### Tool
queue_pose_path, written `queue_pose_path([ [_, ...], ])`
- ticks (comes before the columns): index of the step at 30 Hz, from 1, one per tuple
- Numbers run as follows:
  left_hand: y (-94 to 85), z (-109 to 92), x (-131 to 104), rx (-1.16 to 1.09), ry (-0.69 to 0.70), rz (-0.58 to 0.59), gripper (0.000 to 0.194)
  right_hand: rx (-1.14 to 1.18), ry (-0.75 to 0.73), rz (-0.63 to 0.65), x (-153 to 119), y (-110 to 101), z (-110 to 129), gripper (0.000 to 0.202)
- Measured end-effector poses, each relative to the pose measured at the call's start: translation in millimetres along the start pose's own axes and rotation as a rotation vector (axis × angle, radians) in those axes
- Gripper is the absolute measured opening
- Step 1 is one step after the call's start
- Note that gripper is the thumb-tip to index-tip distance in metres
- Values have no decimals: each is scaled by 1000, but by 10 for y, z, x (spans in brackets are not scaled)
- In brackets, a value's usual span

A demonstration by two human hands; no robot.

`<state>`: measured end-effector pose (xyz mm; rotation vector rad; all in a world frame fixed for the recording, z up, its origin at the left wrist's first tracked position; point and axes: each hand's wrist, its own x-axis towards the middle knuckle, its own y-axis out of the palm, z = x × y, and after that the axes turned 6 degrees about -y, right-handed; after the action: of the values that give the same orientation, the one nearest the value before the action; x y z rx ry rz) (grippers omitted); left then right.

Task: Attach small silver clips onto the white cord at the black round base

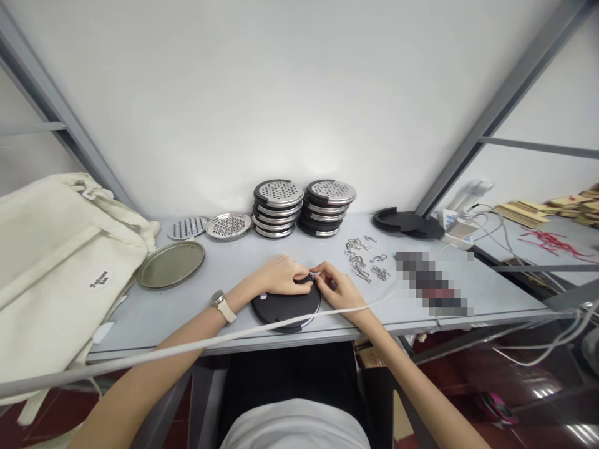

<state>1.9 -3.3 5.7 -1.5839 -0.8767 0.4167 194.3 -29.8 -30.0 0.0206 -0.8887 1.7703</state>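
Note:
On the table before me lies a round black cover point(285, 312) with a thin silvery edge showing at its right side. My left hand point(282, 275) rests over its far part, thumb and fingers closed on the black rim. At the far right of that rim, my right hand point(337, 288) pinches a small shiny metal piece point(312, 275), which looks like a clasp; the fingertips mostly hide it. To the right of this hand several metal clasps point(358, 260) lie loose in a scattered group.
Two stacks of round graters in black holders point(278, 194) point(330, 193) stand by the wall. Loose grater discs point(229, 226) and a greenish round lid point(171, 264) lie left, near a cream bag point(60, 249). Black holders point(407, 223) lie right. A white cable point(187, 345) crosses in front.

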Motion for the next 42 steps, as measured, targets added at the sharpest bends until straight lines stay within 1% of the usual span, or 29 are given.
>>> queue_pose_path([
  [3,-14,-9,2,-2,1,5,34,-6,4,8,3,0,0,18],
  [9,-5,-1,13,-11,-1,7,35,38,31,68,5,-6,-7,18],
  [17,-7,11,8,-13,12,7,34,64,44,67,-5,0,0,17],
  [22,-5,14,10,-10,10,17,33,44,46,95,-6,0,32,14],
  [31,-4,20,9,-14,37,27,36,50,57,126,-5,6,26,14],
  [37,-17,6,8,-10,8,35,33,70,38,126,-9,9,-25,16],
  [42,-30,10,-4,12,17,41,25,99,50,133,-8,9,-22,17],
])
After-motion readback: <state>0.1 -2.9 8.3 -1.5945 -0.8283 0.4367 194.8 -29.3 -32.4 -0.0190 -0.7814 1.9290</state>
